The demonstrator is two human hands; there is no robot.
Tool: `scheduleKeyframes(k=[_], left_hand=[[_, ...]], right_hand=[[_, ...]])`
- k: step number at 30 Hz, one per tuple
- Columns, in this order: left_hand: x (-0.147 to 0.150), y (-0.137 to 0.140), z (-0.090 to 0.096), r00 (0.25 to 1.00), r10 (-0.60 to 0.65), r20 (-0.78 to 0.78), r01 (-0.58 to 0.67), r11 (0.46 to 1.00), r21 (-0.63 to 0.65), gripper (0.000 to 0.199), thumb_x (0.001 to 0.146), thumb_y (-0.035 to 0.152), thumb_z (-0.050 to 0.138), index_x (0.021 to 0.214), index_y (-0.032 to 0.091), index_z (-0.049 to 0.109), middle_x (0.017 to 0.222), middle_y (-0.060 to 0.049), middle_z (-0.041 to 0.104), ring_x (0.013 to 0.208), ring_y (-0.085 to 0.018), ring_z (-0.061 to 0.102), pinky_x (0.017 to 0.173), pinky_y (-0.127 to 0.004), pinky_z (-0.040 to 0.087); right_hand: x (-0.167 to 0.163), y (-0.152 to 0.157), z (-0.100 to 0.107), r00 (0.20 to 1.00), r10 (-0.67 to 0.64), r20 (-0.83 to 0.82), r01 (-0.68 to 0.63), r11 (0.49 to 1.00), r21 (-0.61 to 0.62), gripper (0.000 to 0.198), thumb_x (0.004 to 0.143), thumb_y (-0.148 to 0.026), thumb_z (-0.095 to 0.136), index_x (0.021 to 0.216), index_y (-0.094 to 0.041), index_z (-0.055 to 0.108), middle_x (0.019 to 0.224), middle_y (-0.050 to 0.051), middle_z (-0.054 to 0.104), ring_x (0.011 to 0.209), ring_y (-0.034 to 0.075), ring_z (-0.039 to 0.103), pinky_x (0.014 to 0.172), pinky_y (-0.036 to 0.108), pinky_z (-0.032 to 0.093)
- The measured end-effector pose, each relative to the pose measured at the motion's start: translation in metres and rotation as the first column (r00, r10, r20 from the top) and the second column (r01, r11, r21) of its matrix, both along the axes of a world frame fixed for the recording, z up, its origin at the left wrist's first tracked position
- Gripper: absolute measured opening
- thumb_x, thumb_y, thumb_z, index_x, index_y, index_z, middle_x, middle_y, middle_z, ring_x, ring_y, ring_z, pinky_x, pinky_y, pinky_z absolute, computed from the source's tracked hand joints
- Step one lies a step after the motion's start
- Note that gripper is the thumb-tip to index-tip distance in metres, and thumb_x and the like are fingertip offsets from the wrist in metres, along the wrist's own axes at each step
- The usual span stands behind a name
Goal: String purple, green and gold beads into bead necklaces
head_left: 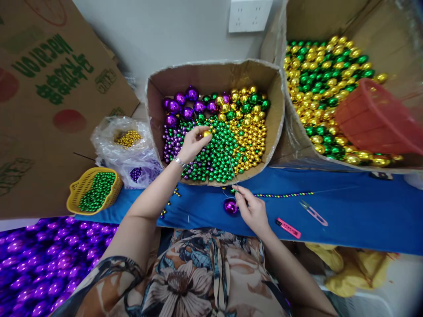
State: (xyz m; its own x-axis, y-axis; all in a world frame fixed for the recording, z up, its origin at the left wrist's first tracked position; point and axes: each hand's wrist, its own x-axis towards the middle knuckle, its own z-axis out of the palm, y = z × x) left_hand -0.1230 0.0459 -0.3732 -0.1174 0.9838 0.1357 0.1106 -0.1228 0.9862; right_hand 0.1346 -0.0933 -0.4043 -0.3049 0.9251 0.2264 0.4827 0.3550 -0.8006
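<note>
Over the middle cardboard box (215,178), my left hand (193,144) pinches a shiny gold bead (206,134) between thumb and fingers. At the box's front edge, my right hand (253,212) is closed on a thin needle (232,169) that points up toward the beads. A pale thread loops near those fingers. Just left of my right hand, a large purple ball (230,206) rests on the blue cloth. A strand of small green, gold and purple beads (284,195) extends to the right, ending in bare thread. Green beads (220,152) fill the box's middle.
Pink snips (313,213) and a pink box cutter (288,228) lie at right. A yellow basket (74,193) of green beads and plastic bags (105,136) stand left. A red bucket (376,119) sits inside the right-hand box. Purple balls (49,264) fill the lower left.
</note>
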Motion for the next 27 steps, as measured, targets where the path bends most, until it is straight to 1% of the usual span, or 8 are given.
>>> scheduleKeyframes(k=[2, 3, 5, 10, 18, 22, 25, 27], left_hand=[[0.006, -0.024, 0.008, 0.94, -0.147, 0.308, 0.184, 0.978, -0.095, 0.038, 0.078, 0.032, 0.072, 0.113, 0.019, 0.065, 0.102, -0.006, 0.067, 0.09, -0.019, 0.066, 0.081, -0.035, 0.053], [0.009, -0.036, 0.01, 0.899, -0.173, 0.403, 0.239, 0.964, -0.118, 0.038, 0.077, 0.031, 0.073, 0.113, 0.019, 0.065, 0.105, -0.006, 0.067, 0.09, -0.018, 0.066, 0.081, -0.034, 0.054], [0.013, -0.056, 0.012, 0.843, -0.181, 0.507, 0.289, 0.946, -0.144, 0.04, 0.075, 0.028, 0.076, 0.113, 0.02, 0.066, 0.109, -0.006, 0.067, 0.092, -0.018, 0.067, 0.081, -0.032, 0.055], [0.017, -0.079, 0.005, 0.802, -0.152, 0.578, 0.293, 0.943, -0.158, 0.039, 0.071, 0.023, 0.08, 0.107, 0.017, 0.067, 0.11, -0.008, 0.069, 0.088, -0.015, 0.068, 0.074, -0.025, 0.055], [0.018, -0.086, 0.004, 0.787, -0.147, 0.599, 0.301, 0.939, -0.166, 0.039, 0.072, 0.026, 0.081, 0.107, 0.017, 0.066, 0.109, -0.008, 0.069, 0.089, -0.017, 0.069, 0.074, -0.025, 0.057], [0.022, -0.086, 0.005, 0.771, -0.086, 0.631, 0.269, 0.942, -0.201, 0.038, 0.076, 0.032, 0.078, 0.108, 0.018, 0.065, 0.1, -0.004, 0.069, 0.091, -0.018, 0.07, 0.084, -0.031, 0.058], [0.025, -0.085, 0.005, 0.759, -0.032, 0.651, 0.228, 0.949, -0.219, 0.03, 0.078, 0.029, 0.076, 0.102, 0.016, 0.065, 0.096, -0.004, 0.068, 0.092, -0.017, 0.07, 0.095, -0.038, 0.055], [0.026, -0.085, 0.005, 0.738, 0.009, 0.674, 0.203, 0.95, -0.236, 0.026, 0.078, 0.028, 0.076, 0.098, 0.016, 0.064, 0.096, -0.004, 0.068, 0.094, -0.018, 0.069, 0.098, -0.04, 0.054]], right_hand=[[0.0, 0.001, 0.0, 1.0, 0.008, 0.017, -0.009, 0.999, 0.048, 0.031, 0.098, -0.031, 0.045, 0.12, -0.021, 0.064, 0.103, 0.004, 0.074, 0.079, 0.013, 0.071, 0.077, 0.023, 0.057], [0.0, 0.002, 0.0, 1.0, 0.016, 0.021, -0.018, 0.997, 0.074, 0.03, 0.098, -0.029, 0.045, 0.119, -0.021, 0.065, 0.107, 0.005, 0.073, 0.082, 0.013, 0.072, 0.079, 0.023, 0.057], [-0.001, 0.003, -0.001, 0.999, 0.037, 0.026, -0.04, 0.99, 0.132, 0.029, 0.097, -0.026, 0.046, 0.118, -0.02, 0.065, 0.11, 0.004, 0.073, 0.088, 0.014, 0.072, 0.082, 0.022, 0.056], [-0.001, 0.005, -0.005, 0.994, 0.072, 0.087, -0.087, 0.977, 0.196, 0.029, 0.098, -0.024, 0.045, 0.119, -0.02, 0.065, 0.11, 0.004, 0.073, 0.094, 0.014, 0.071, 0.086, 0.024, 0.056], [0.001, 0.004, -0.007, 0.986, 0.078, 0.147, -0.103, 0.979, 0.178, 0.031, 0.098, -0.026, 0.044, 0.12, -0.02, 0.065, 0.109, 0.005, 0.073, 0.093, 0.016, 0.072, 0.085, 0.025, 0.057], [0.001, 0.003, -0.009, 0.985, 0.083, 0.151, -0.108, 0.979, 0.17, 0.032, 0.098, -0.026, 0.044, 0.121, -0.021, 0.065, 0.11, 0.005, 0.073, 0.094, 0.016, 0.072, 0.086, 0.026, 0.057], [0.002, 0.002, -0.012, 0.983, 0.085, 0.164, -0.113, 0.979, 0.169, 0.032, 0.098, -0.027, 0.043, 0.12, -0.021, 0.066, 0.11, 0.005, 0.073, 0.094, 0.016, 0.072, 0.087, 0.026, 0.057], [0.002, 0.001, -0.014, 0.981, 0.085, 0.176, -0.117, 0.977, 0.176, 0.031, 0.098, -0.026, 0.044, 0.119, -0.02, 0.066, 0.11, 0.005, 0.073, 0.094, 0.016, 0.072, 0.087, 0.026, 0.057]])
